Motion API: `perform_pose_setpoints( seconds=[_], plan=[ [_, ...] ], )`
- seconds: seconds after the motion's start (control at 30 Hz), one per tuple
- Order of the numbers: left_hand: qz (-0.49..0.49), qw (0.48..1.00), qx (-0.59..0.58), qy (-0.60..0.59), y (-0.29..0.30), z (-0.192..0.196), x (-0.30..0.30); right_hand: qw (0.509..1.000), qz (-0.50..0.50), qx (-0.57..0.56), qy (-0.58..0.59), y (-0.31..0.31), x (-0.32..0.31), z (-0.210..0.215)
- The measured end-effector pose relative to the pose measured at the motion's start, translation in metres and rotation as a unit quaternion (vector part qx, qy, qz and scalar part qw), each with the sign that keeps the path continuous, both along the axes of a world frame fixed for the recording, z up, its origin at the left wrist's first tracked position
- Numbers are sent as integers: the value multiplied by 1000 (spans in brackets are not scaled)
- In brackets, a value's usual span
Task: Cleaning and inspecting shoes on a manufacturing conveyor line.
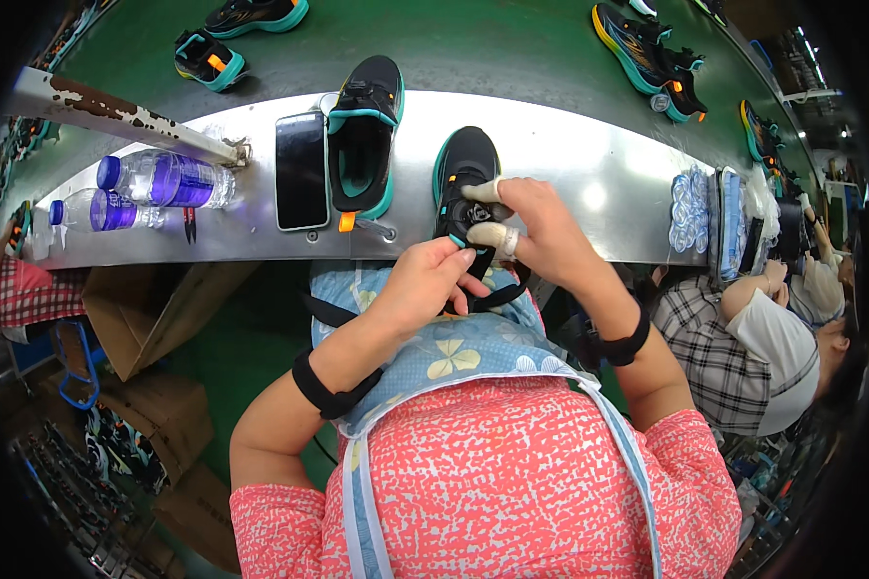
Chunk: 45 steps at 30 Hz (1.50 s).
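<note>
Head: both hands [422,283] [547,230] on black shoe [466,166], grip unclear.

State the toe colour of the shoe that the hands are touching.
The shoe's toe is black; the head view shows it best.

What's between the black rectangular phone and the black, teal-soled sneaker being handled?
A second black, teal-soled sneaker with an orange heel tab stands there on the silver metal bench, in the head view.

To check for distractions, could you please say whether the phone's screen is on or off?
It looks off: the phone's screen is plain black, with nothing lit on it.
</note>
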State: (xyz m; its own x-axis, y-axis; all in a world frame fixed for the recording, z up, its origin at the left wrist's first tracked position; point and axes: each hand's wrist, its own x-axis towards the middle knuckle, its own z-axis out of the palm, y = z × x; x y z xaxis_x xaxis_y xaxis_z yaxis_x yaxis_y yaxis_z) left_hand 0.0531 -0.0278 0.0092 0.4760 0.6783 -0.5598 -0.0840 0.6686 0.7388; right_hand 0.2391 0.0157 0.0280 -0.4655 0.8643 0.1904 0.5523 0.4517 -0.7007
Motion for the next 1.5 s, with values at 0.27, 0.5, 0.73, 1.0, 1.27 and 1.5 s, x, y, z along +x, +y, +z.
perform_pose_setpoints(
  seconds=[0.27, 0.5, 0.73, 1.0, 1.27, 1.5],
  plan=[
    [10, 1000, 9, 18, -3, 2, 10, 996, -34, 12, -80, -9, 0, 1],
    [98, 981, 152, 77, -11, 28, -36, 992, -81, -79, -51, -36, 15, -3],
    [249, 796, 362, 415, 64, -51, -91, 984, -145, -17, -101, -22, 13, -16],
    [102, 873, 326, 347, 42, -20, -89, 931, -254, 159, -207, 4, 106, 5],
    [63, 836, 422, 345, 37, -24, -54, 993, 82, -81, -8, 43, -22, 9],
    [141, 842, 357, 378, 36, -27, -42, 965, 192, -16, -176, 34, -22, 13]
  ],
)
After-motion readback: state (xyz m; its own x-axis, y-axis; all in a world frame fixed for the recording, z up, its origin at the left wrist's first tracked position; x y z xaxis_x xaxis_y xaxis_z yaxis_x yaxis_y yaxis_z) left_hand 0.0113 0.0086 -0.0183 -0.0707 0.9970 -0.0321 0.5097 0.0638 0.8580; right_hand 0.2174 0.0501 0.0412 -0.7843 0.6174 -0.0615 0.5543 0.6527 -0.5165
